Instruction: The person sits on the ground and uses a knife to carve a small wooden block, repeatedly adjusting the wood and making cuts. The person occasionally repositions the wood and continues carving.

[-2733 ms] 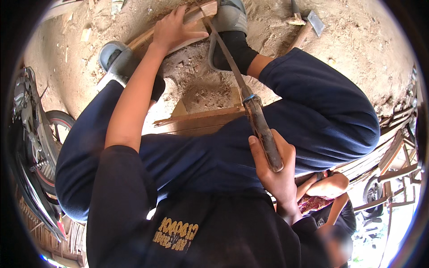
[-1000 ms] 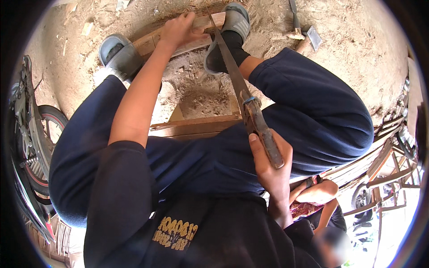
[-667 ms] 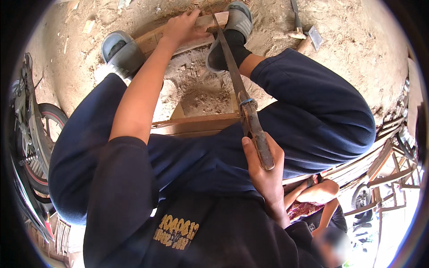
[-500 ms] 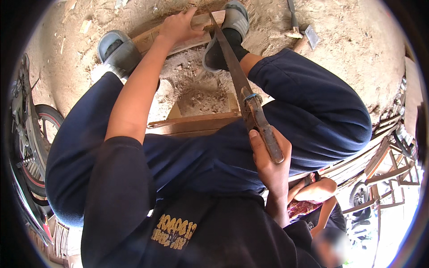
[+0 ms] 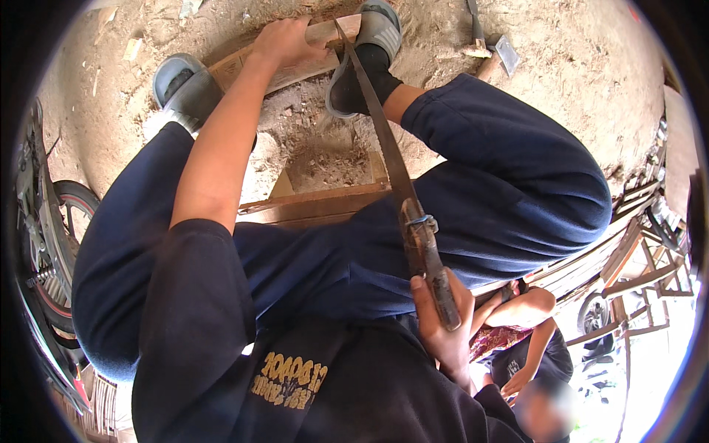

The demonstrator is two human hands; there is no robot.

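Observation:
My right hand (image 5: 445, 317) is closed around the worn handle of a handsaw (image 5: 384, 140), thumb along its side. A blue tie wraps the saw where the blade meets the handle. The long dark blade slants up and left, its tip over a wooden plank (image 5: 299, 72) on the ground. My left hand (image 5: 283, 43) grips that plank just left of the blade, with its far fingers partly hidden. My sandalled feet are at either end of the plank, the right foot (image 5: 358, 81) close beside the blade.
A wooden seat (image 5: 317, 207) is under me. On the dirt floor at upper right lie a tool with a dark handle (image 5: 475, 26) and a flat metal blade on a wooden handle (image 5: 507, 55). A motorcycle (image 5: 55, 244) stands left; another person (image 5: 524, 325) sits behind at lower right.
My right hand has drawn the handsaw back toward my body, so the handle is lower and the tip nearer the plank. My left hand stays on the plank, its raised finger now lowered.

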